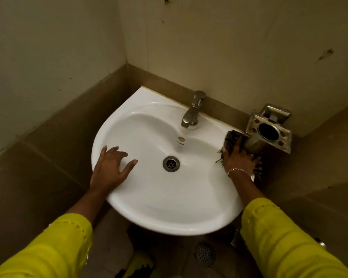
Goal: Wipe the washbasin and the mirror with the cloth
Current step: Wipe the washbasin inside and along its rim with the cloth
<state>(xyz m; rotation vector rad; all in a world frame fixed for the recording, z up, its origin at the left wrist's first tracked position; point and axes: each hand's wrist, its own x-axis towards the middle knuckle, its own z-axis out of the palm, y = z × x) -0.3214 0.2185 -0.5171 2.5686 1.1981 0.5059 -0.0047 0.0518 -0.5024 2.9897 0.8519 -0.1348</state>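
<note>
A white washbasin (149, 193) is fixed in the corner of a tiled room, with a metal tap (192, 111) at its back and a drain (171, 163) in the bowl. My left hand (111, 167) rests flat on the basin's left rim, fingers spread, holding nothing. My right hand (239, 155) presses a dark frayed cloth (232, 137) down on the basin's right rim, next to the wall. The cloth's threads stick out around the hand. No mirror is in view.
A metal holder (269, 129) with a round cup opening is mounted on the wall just right of the cloth. Tiled walls close in behind and on both sides. A floor drain (205, 253) lies below the basin.
</note>
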